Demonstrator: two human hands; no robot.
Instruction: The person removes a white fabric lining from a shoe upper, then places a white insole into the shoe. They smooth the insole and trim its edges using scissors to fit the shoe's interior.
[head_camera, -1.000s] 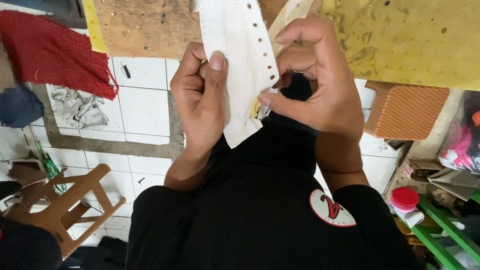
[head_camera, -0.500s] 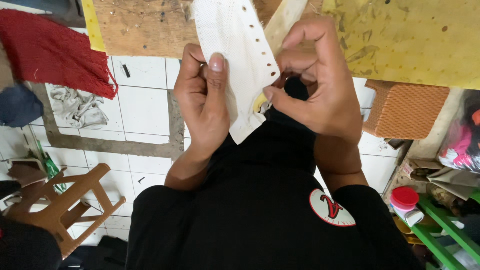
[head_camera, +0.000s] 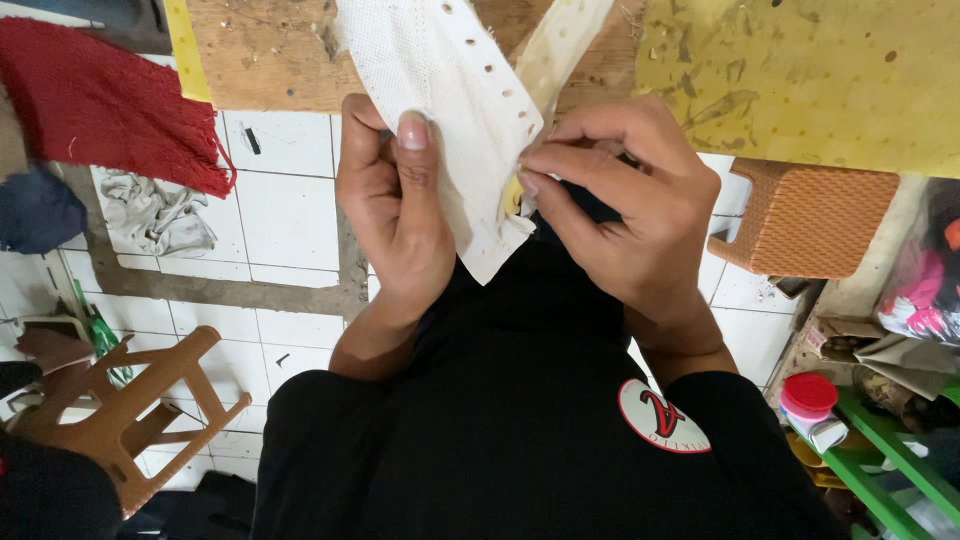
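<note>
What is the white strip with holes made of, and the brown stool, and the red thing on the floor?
White strip: looks like woven fabric or mesh, matte, with a fine grid texture and punched holes along one edge. Brown stool: probably moulded plastic, smooth with a slight sheen, though it could be wood. Red thing: coarse cloth, with a fuzzy weave and loose threads at the edge.

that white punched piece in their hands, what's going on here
A person holds a white mesh-textured piece with a row of punched holes along one edge. The left hand pinches it with the thumb pressed on top. The right hand works its fingertips at the holed edge near the lower corner, where a bit of yellow shows. The piece is held up over a wooden board, above the white tiled floor.
</note>
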